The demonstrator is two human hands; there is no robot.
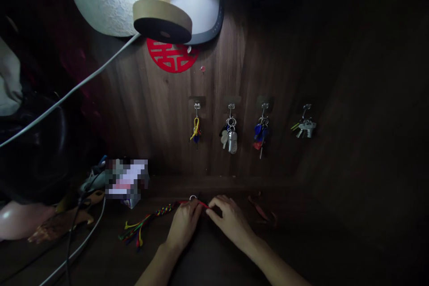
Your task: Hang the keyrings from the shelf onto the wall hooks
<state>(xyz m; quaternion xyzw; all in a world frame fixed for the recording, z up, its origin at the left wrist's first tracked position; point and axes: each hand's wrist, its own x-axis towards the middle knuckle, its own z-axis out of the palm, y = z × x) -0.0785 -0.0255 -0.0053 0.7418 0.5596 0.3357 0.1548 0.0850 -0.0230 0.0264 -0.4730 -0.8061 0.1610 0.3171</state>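
Note:
A braided multicolour cord lies to the left of my hands, its loose tassel ends fanned out over the dark wooden surface. My left hand is closed on the red part of this cord, with a small metal ring showing just above its fingers. A short stretch of red cord spans the gap between my two hands. My right hand pinches the other end of that stretch between thumb and forefinger. The fingers of my left hand partly hide where the ring meets the cord.
Several key bunches, among them a silver one, hang from hooks on the wooden back panel. Behind a round lamp-like disc hang caps and a red paper-cut. A blurred box and cables sit left; a brown strap-like piece lies right.

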